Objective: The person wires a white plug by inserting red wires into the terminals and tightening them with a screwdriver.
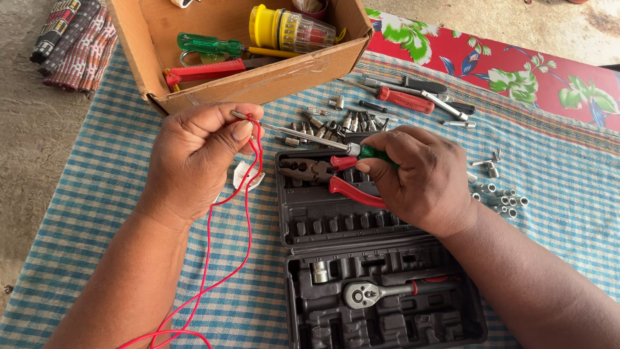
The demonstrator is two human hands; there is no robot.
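The left hand point(194, 158) is pinching a red wire point(248, 187) end in its fingers; the right hand point(420, 174) is gripping a green-handled screwdriver point(310, 136) — tip touching the wire end — best kept steady.

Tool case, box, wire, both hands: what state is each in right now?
Left hand: pinching the red wire at its end.
Right hand: gripping a green-handled screwdriver, tip at the wire.
Tool case: open, ratchet seated inside.
Pliers: lying on the case.
Cardboard box: open.
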